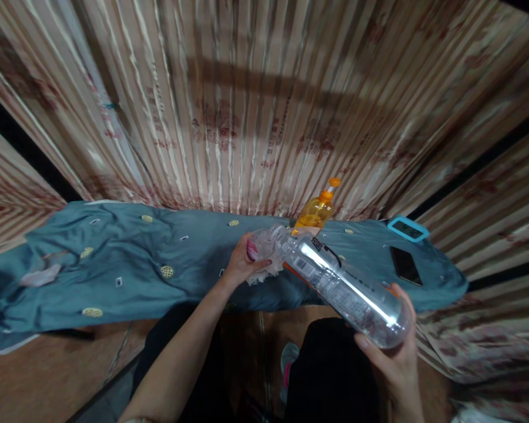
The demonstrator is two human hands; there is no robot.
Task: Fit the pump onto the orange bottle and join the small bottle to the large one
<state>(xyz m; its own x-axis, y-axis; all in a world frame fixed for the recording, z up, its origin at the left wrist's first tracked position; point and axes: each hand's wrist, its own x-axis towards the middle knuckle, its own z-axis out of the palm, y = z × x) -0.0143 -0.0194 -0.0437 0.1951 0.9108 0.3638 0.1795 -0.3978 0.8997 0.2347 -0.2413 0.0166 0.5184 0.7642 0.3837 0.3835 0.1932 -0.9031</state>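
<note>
A large clear bottle [335, 282] with printed text and a barcode lies tilted across the view, its neck to the upper left. My right hand [394, 346] is closed around its base. At the neck end, my left hand [244, 261] grips a crumpled, see-through plastic piece [268, 244] with a pink patch; whether it is a bag or a small container, I cannot tell. The plastic piece meets the bottle's neck, and whitish ruffled material hangs below it. Behind the neck stands a pump bottle [315, 212] of yellow-orange liquid with an orange pump top, partly hidden.
A teal cloth [198, 288] with yellow patterns covers the long narrow table. At the right lie a dark phone [405, 265] and a blue-framed object [408, 228]. A pale crumpled piece [41, 276] rests at the left. Striped curtains [247, 117] hang close behind; my knees are below the near edge.
</note>
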